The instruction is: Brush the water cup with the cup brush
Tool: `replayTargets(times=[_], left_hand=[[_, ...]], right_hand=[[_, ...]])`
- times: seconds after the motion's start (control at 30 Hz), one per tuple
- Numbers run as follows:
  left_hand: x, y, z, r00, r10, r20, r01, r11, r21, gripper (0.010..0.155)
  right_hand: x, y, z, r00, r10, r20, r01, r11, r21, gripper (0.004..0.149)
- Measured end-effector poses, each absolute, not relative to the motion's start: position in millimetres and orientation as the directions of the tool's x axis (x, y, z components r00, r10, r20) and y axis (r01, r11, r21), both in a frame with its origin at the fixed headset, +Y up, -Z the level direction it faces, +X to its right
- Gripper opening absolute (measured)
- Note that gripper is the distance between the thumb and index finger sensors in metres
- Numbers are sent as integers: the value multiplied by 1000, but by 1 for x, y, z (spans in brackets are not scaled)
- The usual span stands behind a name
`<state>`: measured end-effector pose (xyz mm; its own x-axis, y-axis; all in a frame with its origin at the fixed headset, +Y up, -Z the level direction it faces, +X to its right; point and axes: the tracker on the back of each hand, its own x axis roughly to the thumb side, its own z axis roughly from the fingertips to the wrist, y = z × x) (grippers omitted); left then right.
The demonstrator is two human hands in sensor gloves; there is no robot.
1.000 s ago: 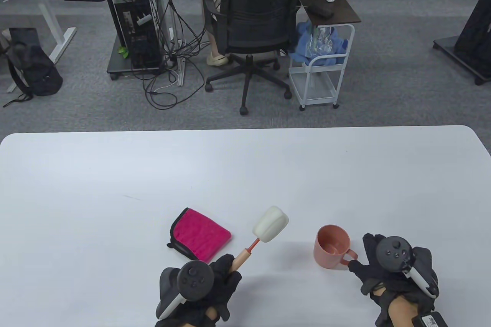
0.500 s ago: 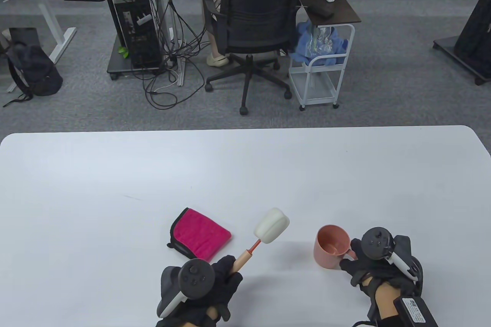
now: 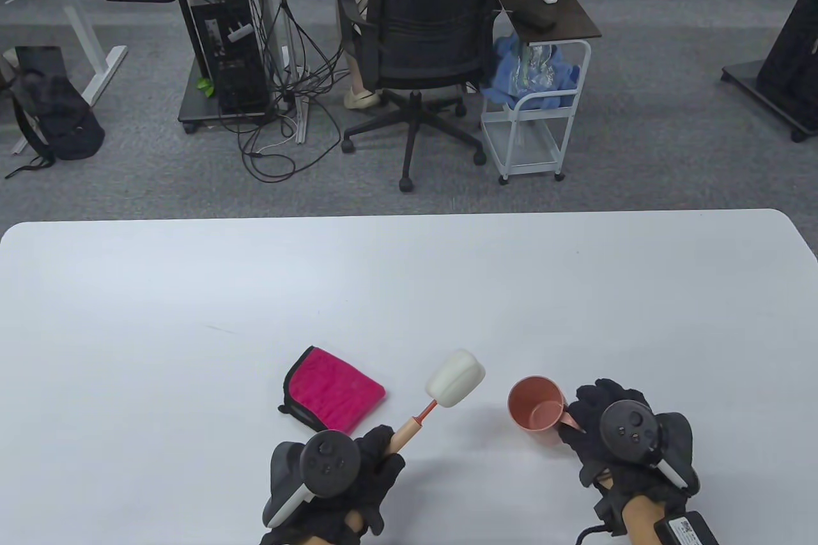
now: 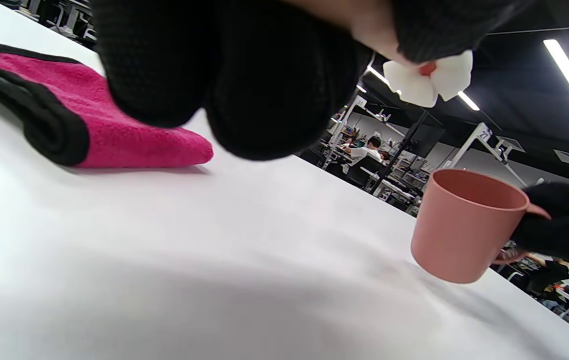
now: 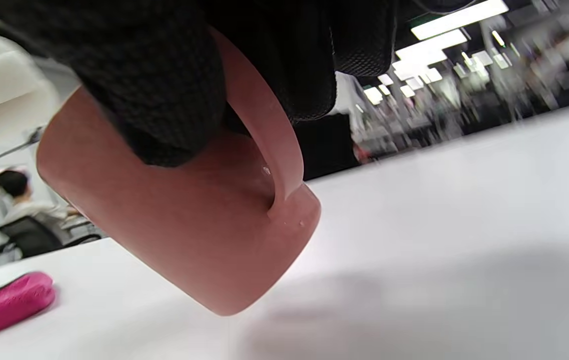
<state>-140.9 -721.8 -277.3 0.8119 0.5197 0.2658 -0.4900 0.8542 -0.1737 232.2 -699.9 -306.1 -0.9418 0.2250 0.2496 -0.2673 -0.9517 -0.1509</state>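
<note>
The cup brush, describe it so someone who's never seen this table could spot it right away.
On the white table, look near the front edge, between the folded pink cloth and the pink cup. The left hand holds the cup brush by its handle. Its white sponge head sets it apart.

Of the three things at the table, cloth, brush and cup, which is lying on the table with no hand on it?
The pink cloth. The left hand holds the brush, and the right hand holds the cup by its handle.
</note>
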Motion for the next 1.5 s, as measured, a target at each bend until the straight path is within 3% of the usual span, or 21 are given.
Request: replayTargets(times=[0.1, 0.4, 0.67, 0.73, 0.9, 0.97, 1.1, 1.2, 1.5], left_hand=[[-137, -714, -270, 762, 541, 357, -509, 840, -186, 57], [-121, -706, -265, 823, 377, 426, -328, 926, -186, 56], [-103, -711, -263, 867, 237, 438, -187, 970, -153, 56], [-96, -710, -261, 873, 166, 458, -138, 986, -95, 56], [-75, -701, -246, 879, -134, 457, 47, 979, 197, 55], [-71, -700, -244, 881, -181, 437, 82, 968, 235, 55], [-75, -701, -247, 894, -178, 412, 87, 969, 231, 54], [-80, -702, -250, 904, -175, 391, 92, 971, 221, 54], [-88, -707, -260, 931, -52, 363, 10, 993, 118, 54]], right_hand=[[206, -685, -284, -939, 10, 343, -124, -942, -312, 37], [201, -686, -280, -922, 52, 384, -175, -940, -294, 37], [175, -691, -279, -886, -55, 460, -91, -953, -289, 36], [169, -692, -279, -876, -85, 476, -62, -956, -286, 36], [159, -693, -277, -851, -66, 520, -89, -959, -267, 36], [157, -694, -275, -841, -45, 539, -112, -960, -255, 35], [150, -694, -272, -806, 37, 591, -192, -960, -201, 35], [147, -692, -270, -797, 18, 603, -182, -960, -211, 35], [159, -686, -271, -790, 95, 606, -272, -940, -207, 35]])
